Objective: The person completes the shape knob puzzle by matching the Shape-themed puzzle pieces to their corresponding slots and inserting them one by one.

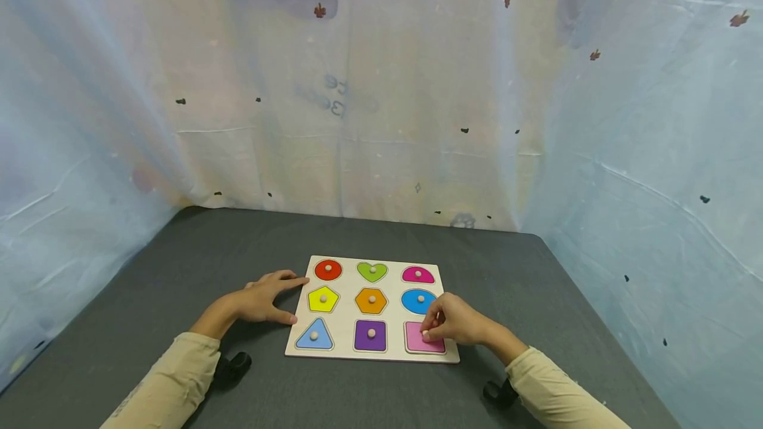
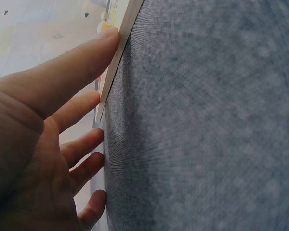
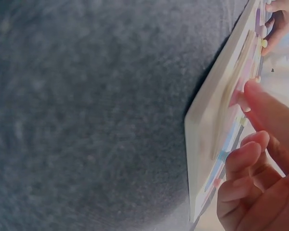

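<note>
A wooden shape puzzle board [image 1: 342,328] lies on the table with its colored knobbed pieces. At its near right corner, my right hand [image 1: 457,320] pinches the knob of the pink square piece [image 1: 430,345] between thumb and finger. Seen from the right wrist, that pink piece [image 3: 228,110] sits slightly proud of the board, over its slot. My left hand [image 1: 260,298] spans the board's left edge, thumb and index fingertip touching it. In the left wrist view the left hand's thumb [image 2: 98,50] lies on the edge, with the other fingers spread and fairly straight.
Next to the pink piece are a purple square [image 1: 370,343] and a blue oval [image 1: 411,301]. A blue triangle [image 1: 318,339] is nearest my left thumb. The dark grey table [image 1: 334,392] is bordered by pale patterned curtains [image 1: 381,118] at the back and sides.
</note>
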Demonstrator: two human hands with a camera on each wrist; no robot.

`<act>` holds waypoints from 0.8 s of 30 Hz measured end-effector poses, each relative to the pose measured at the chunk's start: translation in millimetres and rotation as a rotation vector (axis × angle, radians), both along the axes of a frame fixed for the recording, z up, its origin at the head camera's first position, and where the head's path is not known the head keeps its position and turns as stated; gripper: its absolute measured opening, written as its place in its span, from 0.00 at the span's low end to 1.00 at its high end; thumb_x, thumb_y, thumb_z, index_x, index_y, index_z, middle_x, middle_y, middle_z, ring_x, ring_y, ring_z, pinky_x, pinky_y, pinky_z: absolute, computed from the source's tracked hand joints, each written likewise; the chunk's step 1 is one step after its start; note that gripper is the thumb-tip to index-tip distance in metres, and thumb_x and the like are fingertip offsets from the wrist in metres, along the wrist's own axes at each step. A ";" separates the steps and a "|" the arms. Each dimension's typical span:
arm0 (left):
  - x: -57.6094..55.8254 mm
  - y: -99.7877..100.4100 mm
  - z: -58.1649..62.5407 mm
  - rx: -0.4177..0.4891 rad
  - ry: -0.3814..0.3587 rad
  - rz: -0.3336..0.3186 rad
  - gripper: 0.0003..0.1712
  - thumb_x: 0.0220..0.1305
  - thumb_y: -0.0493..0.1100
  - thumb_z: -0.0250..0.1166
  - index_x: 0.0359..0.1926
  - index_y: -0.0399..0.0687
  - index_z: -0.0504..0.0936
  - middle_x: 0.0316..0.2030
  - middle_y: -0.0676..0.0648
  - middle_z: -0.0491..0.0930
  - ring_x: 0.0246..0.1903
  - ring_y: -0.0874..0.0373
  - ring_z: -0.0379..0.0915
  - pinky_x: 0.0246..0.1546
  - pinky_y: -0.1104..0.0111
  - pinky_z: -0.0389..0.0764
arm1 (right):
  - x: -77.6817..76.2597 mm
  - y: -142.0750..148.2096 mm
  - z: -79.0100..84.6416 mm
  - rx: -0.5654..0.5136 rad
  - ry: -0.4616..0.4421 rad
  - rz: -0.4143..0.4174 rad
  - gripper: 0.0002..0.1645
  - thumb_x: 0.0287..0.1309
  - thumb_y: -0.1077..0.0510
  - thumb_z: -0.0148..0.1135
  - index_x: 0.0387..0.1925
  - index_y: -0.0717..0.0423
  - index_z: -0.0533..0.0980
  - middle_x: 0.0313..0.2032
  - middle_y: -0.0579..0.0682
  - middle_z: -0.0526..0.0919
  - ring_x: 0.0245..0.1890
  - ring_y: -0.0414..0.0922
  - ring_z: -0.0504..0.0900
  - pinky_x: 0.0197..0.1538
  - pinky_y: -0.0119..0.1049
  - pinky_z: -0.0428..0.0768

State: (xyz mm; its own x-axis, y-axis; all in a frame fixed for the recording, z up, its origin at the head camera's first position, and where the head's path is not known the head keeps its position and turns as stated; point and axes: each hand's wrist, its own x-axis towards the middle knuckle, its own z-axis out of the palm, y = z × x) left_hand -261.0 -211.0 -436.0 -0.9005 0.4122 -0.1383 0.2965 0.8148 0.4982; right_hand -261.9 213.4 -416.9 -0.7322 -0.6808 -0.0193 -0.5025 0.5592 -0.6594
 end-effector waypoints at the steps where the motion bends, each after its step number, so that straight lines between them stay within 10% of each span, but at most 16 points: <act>1: -0.1 0.0 -0.2 0.000 0.000 -0.001 0.51 0.56 0.59 0.75 0.76 0.51 0.64 0.73 0.32 0.58 0.72 0.28 0.53 0.60 0.28 0.57 | 0.2 -0.3 0.3 0.005 0.003 -0.003 0.04 0.54 0.63 0.75 0.31 0.60 0.88 0.24 0.50 0.85 0.24 0.33 0.73 0.28 0.25 0.73; 24: -1.0 -0.5 -0.4 -0.013 0.003 0.003 0.51 0.56 0.60 0.75 0.76 0.52 0.64 0.73 0.32 0.58 0.72 0.28 0.52 0.60 0.28 0.57 | 0.6 -3.3 2.4 0.056 -0.004 -0.032 0.06 0.55 0.59 0.76 0.32 0.58 0.87 0.25 0.47 0.84 0.26 0.37 0.75 0.30 0.27 0.75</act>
State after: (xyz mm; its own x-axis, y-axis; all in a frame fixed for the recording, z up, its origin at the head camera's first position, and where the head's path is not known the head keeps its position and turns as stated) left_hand -261.9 -211.5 -436.3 -0.9023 0.4074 -0.1408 0.2952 0.8221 0.4869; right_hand -261.4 210.0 -414.4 -0.7536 -0.6546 -0.0596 -0.4813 0.6113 -0.6282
